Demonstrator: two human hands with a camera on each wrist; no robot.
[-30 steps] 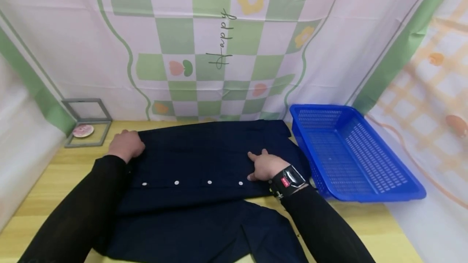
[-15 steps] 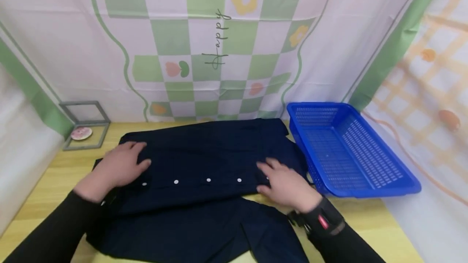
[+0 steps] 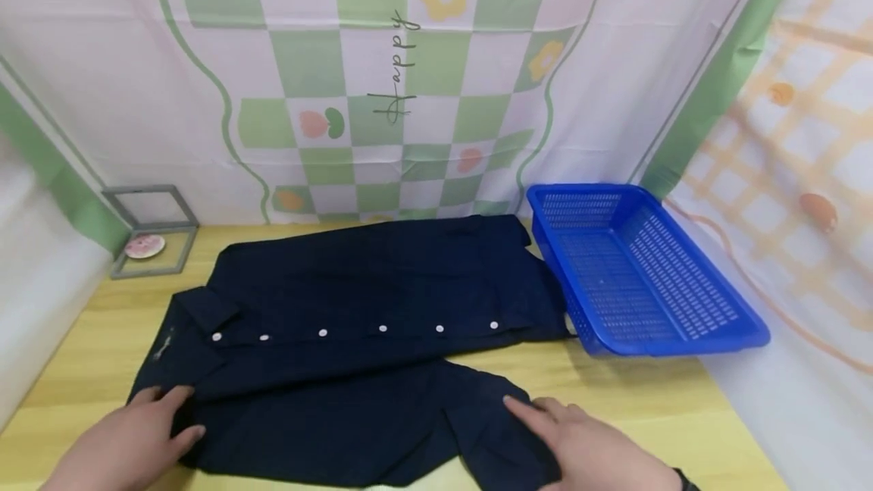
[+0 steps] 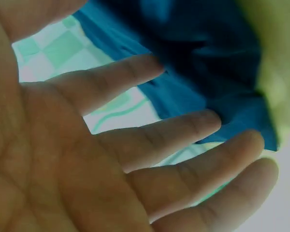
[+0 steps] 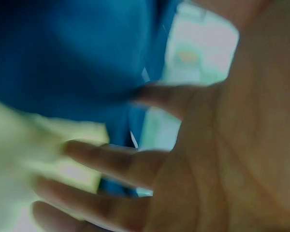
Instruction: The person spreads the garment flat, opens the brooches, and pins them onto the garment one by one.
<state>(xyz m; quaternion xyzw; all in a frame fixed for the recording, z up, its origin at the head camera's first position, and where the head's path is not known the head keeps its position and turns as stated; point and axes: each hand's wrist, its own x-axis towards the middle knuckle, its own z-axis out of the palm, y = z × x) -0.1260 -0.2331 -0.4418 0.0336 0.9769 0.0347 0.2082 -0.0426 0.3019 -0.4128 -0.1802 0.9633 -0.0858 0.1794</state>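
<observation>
A dark navy button shirt lies on the table, its far part folded over and its collar at the left. White buttons run in a row across it. My left hand is at the shirt's near left edge, below the collar; its fingers are spread and loosely straight in the left wrist view. By the near sleeve, my right hand hovers over or touches the cloth; which one I cannot tell. Its fingers are extended, with nothing gripped.
A blue plastic basket stands right of the shirt, close to its hem. At the back left, a grey folding frame holds a small pink round item. Patterned curtains border the wooden table.
Both hands have come off the folded far part and moved toward the near edge, the left to below the collar, the right to the near sleeve. The collar is uncovered now.
</observation>
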